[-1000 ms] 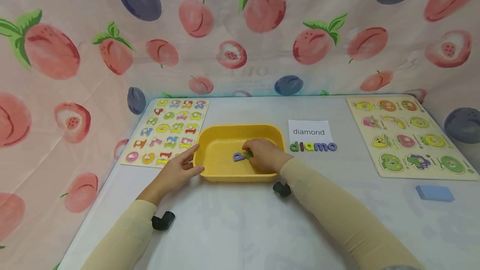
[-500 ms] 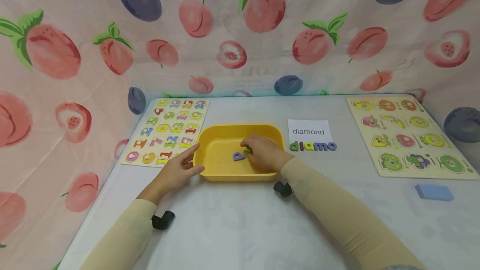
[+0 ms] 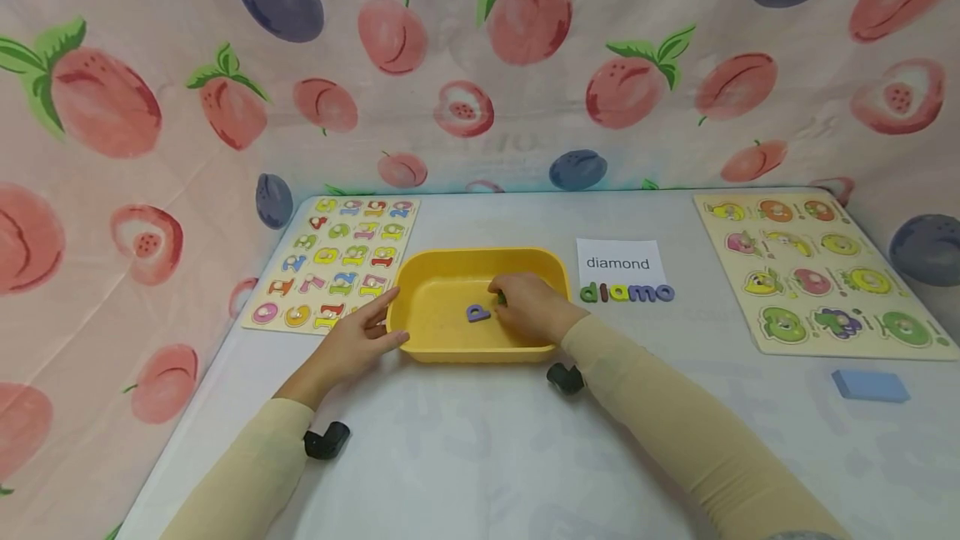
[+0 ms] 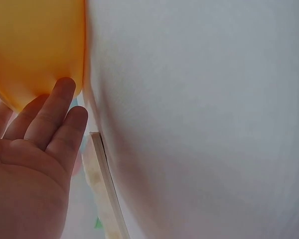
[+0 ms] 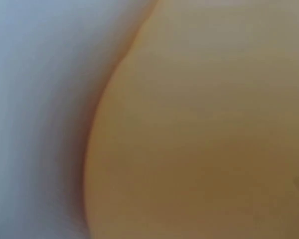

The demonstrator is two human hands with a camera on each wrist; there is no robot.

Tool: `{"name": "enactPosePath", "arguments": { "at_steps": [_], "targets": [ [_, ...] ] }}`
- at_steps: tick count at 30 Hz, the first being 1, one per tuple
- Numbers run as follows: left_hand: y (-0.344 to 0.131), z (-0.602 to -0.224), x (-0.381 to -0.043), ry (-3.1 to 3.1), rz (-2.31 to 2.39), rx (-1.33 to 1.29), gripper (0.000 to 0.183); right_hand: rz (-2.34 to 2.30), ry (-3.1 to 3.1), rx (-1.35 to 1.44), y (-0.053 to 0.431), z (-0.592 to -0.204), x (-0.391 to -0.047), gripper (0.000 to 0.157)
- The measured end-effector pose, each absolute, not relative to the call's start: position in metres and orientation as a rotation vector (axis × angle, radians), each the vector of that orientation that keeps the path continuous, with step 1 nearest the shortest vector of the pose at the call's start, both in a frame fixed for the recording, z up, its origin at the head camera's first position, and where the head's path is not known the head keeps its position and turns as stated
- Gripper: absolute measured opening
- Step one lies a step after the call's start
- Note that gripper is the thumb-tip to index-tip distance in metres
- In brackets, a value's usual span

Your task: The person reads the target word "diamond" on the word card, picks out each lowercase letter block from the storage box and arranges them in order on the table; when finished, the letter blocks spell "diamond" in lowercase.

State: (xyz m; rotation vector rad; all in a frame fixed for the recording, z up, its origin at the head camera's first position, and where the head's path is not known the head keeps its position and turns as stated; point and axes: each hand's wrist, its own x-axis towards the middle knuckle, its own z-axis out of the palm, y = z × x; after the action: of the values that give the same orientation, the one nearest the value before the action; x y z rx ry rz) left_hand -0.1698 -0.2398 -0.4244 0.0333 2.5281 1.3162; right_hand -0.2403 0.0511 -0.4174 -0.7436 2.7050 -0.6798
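Observation:
A yellow plastic tray (image 3: pixel 450 355) stands mid-table. My left hand (image 3: pixel 352 348) rests at its left end, thumb and index fingertip at the rim. In the left wrist view the fingers (image 4: pixel 50 114) of that hand extend against the tray's outer wall (image 4: pixel 45 45). My right hand (image 3: pixel 528 307) reaches inside the tray and pinches a small green letter (image 3: pixel 501 298), mostly hidden by the fingers. A purple letter (image 3: pixel 477 313) lies on the tray floor just left of them. In the right wrist view only the blurred tray wall (image 5: pixel 189 124) fills the frame.
Right of the tray is a white card (image 3: pixel 618 252) printed "diamond", with foam-like letters (image 3: pixel 619 293) reading "diamo" below it. A number puzzle board (image 3: pixel 330 265) lies back left. A fruit puzzle board (image 3: pixel 825 273) and a blue block (image 3: pixel 870 386) are at right.
My right fingers have shifted slightly right with the green letter, which now sits apart from the purple letter and shows less. The left hand and tray have stayed put.

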Motion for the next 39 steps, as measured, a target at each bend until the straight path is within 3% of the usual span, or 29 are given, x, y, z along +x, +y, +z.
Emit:
{"name": "enactPosePath", "arguments": {
  "at_steps": [8,21,39],
  "targets": [
    [-0.2382,-0.4241,-0.1686,2.521,1.327,0.014,0.081,-0.619,2.733,-0.761,0.0516,-0.4179,-0.242,0.03],
    [-0.2367,-0.4231,-0.1682,2.524,1.322,-0.003,0.081,-0.624,2.734,-0.628,0.0509,-0.4164,-0.2411,0.039],
    [-0.237,-0.4234,-0.1676,2.521,1.335,0.016,0.08,-0.688,2.696,-0.627,0.0503,-0.4178,-0.2423,0.03]
  ]
}}
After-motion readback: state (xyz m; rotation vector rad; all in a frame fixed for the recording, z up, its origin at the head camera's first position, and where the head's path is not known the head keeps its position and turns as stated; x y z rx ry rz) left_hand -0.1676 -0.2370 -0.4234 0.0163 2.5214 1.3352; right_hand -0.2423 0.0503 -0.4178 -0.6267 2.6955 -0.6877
